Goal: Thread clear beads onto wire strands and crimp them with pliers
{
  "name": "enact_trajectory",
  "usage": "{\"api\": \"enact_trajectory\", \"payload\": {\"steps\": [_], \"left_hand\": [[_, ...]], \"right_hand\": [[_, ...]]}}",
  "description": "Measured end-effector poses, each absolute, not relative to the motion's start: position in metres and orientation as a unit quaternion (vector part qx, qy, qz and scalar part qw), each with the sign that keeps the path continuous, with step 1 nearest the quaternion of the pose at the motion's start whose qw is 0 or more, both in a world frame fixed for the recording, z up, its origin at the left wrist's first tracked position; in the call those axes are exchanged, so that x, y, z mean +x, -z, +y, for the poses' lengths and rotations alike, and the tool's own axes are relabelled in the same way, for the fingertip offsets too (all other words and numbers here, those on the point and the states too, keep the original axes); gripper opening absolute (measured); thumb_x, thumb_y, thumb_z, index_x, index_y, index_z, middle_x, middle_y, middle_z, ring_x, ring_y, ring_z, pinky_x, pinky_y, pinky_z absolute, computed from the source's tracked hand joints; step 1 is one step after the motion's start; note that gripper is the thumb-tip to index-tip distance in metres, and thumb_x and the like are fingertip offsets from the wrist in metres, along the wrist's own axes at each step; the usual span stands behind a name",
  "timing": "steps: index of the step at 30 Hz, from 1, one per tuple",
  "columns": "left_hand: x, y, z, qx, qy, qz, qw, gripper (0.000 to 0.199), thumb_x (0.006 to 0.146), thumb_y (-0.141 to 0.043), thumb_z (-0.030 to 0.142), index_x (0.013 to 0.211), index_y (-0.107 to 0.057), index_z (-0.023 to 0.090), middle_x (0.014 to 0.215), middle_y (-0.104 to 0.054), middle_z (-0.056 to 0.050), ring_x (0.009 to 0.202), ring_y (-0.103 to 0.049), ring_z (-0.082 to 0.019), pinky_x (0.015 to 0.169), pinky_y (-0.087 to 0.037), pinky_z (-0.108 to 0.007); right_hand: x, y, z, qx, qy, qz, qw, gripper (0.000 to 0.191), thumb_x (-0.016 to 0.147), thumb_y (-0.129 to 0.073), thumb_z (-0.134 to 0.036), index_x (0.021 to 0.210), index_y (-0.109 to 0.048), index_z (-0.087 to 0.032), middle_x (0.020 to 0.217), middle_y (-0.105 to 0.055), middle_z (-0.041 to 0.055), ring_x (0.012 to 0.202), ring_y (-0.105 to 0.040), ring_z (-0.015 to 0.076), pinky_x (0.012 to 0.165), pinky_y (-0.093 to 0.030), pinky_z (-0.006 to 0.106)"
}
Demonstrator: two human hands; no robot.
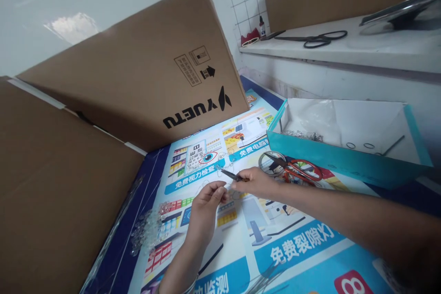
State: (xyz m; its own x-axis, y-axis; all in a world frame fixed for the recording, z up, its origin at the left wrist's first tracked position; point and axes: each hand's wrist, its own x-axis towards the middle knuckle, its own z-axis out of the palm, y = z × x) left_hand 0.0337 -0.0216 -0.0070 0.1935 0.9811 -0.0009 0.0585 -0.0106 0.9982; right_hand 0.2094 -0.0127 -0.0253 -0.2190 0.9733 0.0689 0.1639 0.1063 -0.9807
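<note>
My left hand (208, 200) is closed in a pinch on a thin wire (228, 185), of which only a faint stretch shows. In my right hand (255, 180) are pliers (230, 174) with dark pointed jaws aimed up and left; their handles are mostly hidden in the fist. The two hands almost meet above a printed sheet. Just beyond the plier tip lies a strand of clear beads (225, 161). To the left of my hands sits a heap of clear beads (148, 227).
Red-handled scissors (303, 171) lie by a tape roll (270, 161). A teal-edged box (339, 156) holds metal pieces and a plastic bag. Cardboard (138, 69) stands at back left. Large black scissors (315, 39) rest on a shelf; loose wires (267, 278) lie in front.
</note>
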Motion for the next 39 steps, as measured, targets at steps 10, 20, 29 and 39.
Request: {"api": "enact_trajectory", "payload": {"steps": [10, 20, 29, 39], "left_hand": [[0.041, 0.009, -0.028, 0.571, -0.373, 0.456, 0.571, 0.023, 0.078, -0.059, 0.029, 0.097, -0.061, 0.017, 0.073, -0.060, -0.001, 0.065, -0.053, -0.011, 0.063, -0.044, -0.021], [0.042, 0.009, -0.029, 0.571, -0.381, 0.466, 0.558, 0.017, 0.076, -0.061, 0.032, 0.078, -0.056, 0.016, 0.064, -0.058, 0.000, 0.054, -0.052, -0.011, 0.052, -0.041, -0.021], [0.040, -0.005, -0.026, 0.520, -0.442, 0.452, 0.574, 0.018, 0.075, -0.062, 0.031, 0.072, -0.052, 0.016, 0.081, -0.065, -0.004, 0.079, -0.059, -0.016, 0.069, -0.041, -0.024], [0.029, 0.001, -0.015, 0.435, -0.466, 0.422, 0.645, 0.018, 0.074, -0.062, 0.029, 0.073, -0.050, 0.017, 0.073, -0.063, -0.001, 0.062, -0.060, -0.013, 0.056, -0.044, -0.023]], "right_hand": [[0.209, 0.022, -0.018, -0.464, -0.437, -0.652, 0.410, 0.020, 0.072, -0.053, -0.032, 0.062, -0.052, -0.014, 0.054, -0.037, -0.0064, 0.053, -0.033, 0.0069, 0.046, -0.025, 0.018], [0.208, 0.023, -0.020, -0.472, -0.394, -0.690, 0.383, 0.027, 0.076, -0.049, -0.037, 0.062, -0.053, -0.014, 0.053, -0.037, -0.0060, 0.051, -0.034, 0.0067, 0.044, -0.026, 0.017], [0.218, 0.002, -0.022, -0.478, -0.238, -0.766, 0.358, 0.030, 0.084, -0.045, -0.042, 0.086, -0.064, -0.019, 0.073, -0.056, 0.0012, 0.070, -0.049, 0.0134, 0.060, -0.033, 0.022], [0.227, 0.012, -0.014, -0.488, -0.028, -0.818, 0.305, 0.028, 0.079, -0.052, -0.042, 0.089, -0.065, -0.019, 0.083, -0.054, 0.0076, 0.086, -0.043, 0.0218, 0.077, -0.028, 0.034]]}}
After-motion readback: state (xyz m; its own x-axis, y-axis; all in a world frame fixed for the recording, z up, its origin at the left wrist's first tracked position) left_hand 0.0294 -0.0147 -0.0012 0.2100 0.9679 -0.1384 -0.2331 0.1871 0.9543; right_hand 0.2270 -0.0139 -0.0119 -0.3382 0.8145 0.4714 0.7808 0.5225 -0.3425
